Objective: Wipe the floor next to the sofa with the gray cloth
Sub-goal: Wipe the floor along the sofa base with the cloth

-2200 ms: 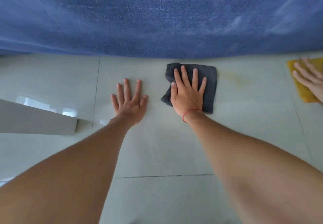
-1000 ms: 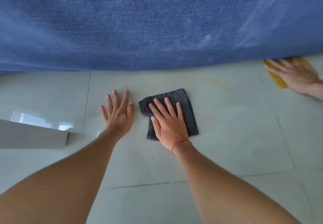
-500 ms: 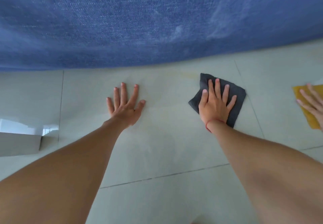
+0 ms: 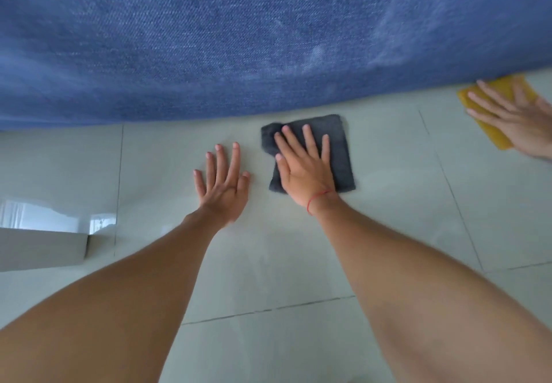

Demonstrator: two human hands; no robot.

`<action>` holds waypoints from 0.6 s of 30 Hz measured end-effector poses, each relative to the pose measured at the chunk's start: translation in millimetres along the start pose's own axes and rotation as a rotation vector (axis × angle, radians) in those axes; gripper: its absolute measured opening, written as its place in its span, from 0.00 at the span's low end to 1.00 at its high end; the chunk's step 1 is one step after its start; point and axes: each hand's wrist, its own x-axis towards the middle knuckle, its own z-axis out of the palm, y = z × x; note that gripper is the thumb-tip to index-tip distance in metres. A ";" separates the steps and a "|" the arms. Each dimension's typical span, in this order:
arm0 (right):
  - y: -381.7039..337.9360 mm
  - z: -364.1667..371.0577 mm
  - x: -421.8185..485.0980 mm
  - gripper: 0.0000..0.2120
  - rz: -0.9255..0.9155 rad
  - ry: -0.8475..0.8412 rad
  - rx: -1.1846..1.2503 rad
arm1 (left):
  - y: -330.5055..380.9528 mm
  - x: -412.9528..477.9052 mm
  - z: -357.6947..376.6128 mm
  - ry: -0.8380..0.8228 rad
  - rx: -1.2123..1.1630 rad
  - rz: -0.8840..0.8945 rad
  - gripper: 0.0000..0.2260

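The left hand (image 4: 222,184) lies flat and open on the floor (image 4: 403,203). Just beside it, the right hand (image 4: 304,170), fingers spread, presses flat on the gray cloth (image 4: 340,143) near the blue sofa (image 4: 239,39). Far right, another hand (image 4: 513,113) presses a yellow cloth (image 4: 490,125).

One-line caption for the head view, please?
Right hand flat on gray cloth beside blue sofa; left hand braces on floor.

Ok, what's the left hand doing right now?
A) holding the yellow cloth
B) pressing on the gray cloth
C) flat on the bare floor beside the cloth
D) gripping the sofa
C: the left hand lies spread, palm down, on the bare floor, apart from the gray cloth, which the right hand presses.
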 end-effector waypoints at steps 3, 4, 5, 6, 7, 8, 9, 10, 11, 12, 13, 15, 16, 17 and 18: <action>-28.6 11.1 -38.3 0.22 -0.122 -0.025 -0.025 | -18.2 -13.1 -5.1 0.116 0.011 0.006 0.26; -32.8 12.5 -48.8 0.22 -0.132 -0.027 -0.018 | -28.5 -17.0 -7.8 0.129 0.041 -0.011 0.26; -33.2 12.0 -58.3 0.22 -0.149 -0.031 -0.012 | -40.2 -20.3 -11.0 0.133 0.062 -0.041 0.26; -29.8 10.3 -67.2 0.22 -0.188 -0.045 -0.016 | -52.6 -23.3 -15.0 0.130 0.071 -0.084 0.26; -20.3 6.4 -75.3 0.22 -0.251 -0.067 -0.033 | -64.1 -25.5 -18.9 0.122 0.073 -0.130 0.25; -5.5 1.0 -81.9 0.22 -0.318 -0.085 -0.057 | -74.3 -26.8 -22.5 0.107 0.077 -0.167 0.25; 13.7 -4.6 -86.4 0.22 -0.372 -0.096 -0.086 | -82.5 -27.7 -25.2 0.089 0.083 -0.190 0.25; 34.8 -10.0 -88.5 0.22 -0.395 -0.097 -0.117 | -88.7 -28.2 -26.8 0.076 0.089 -0.198 0.24; 54.3 -15.2 -88.2 0.23 -0.365 -0.095 -0.138 | -92.3 -27.9 -27.2 0.068 0.094 -0.194 0.24; 69.5 -20.0 -85.9 0.24 -0.276 -0.087 -0.141 | -93.5 -27.0 -26.7 0.063 0.097 -0.187 0.24; 78.1 -23.6 -81.4 0.24 -0.152 -0.079 -0.127 | -93.5 -25.8 -25.6 0.060 0.095 -0.185 0.24; 73.3 -20.1 -63.9 0.23 0.085 -0.052 -0.098 | -93.8 -22.9 -24.2 0.056 0.085 -0.195 0.24; 62.3 -14.5 -52.0 0.23 0.188 -0.028 -0.084 | -94.9 -21.8 -23.9 0.051 0.082 -0.198 0.24; 48.8 -9.4 -39.3 0.23 0.285 -0.005 -0.060 | -96.2 -21.0 -23.4 0.047 0.082 -0.199 0.24; 34.6 -5.7 -25.8 0.23 0.369 0.017 -0.027 | -97.4 -20.6 -22.7 0.043 0.084 -0.198 0.24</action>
